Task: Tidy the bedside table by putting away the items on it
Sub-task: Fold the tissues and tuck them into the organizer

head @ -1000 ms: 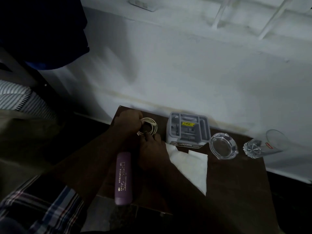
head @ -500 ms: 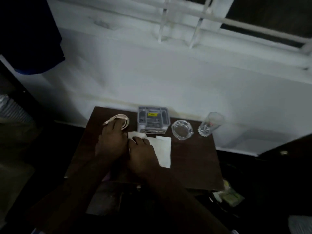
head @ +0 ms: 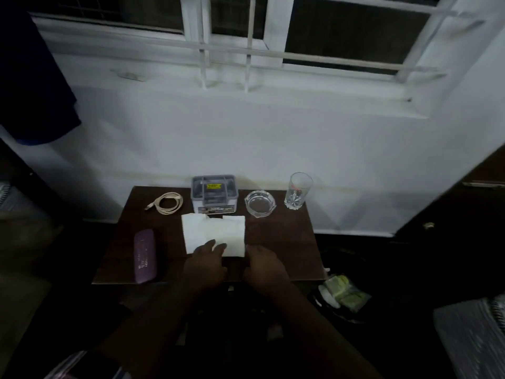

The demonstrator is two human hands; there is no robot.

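Observation:
On the dark wooden bedside table (head: 284, 242) lie a coiled white cable (head: 168, 203) at the back left, a grey compartment box (head: 214, 193), a glass ashtray (head: 259, 203), a clear drinking glass (head: 297, 190) and a purple case (head: 144, 255) at the front left. A white tissue (head: 213, 232) lies in the middle. My left hand (head: 206, 265) rests at the table's front with its fingertips on the tissue's near edge. My right hand (head: 263, 266) lies flat beside it on the table, just right of the tissue, holding nothing.
A white wall and barred window rise behind the table. A dark bin with greenish wrappers (head: 343, 295) stands on the floor at the right. Dark cloth (head: 32, 86) hangs at the upper left. Dark furniture (head: 464, 214) stands at the right.
Both hands have left the coiled cable and drawn back to the table's front edge. The cable now lies free. The view has risen and pulled back, showing the window.

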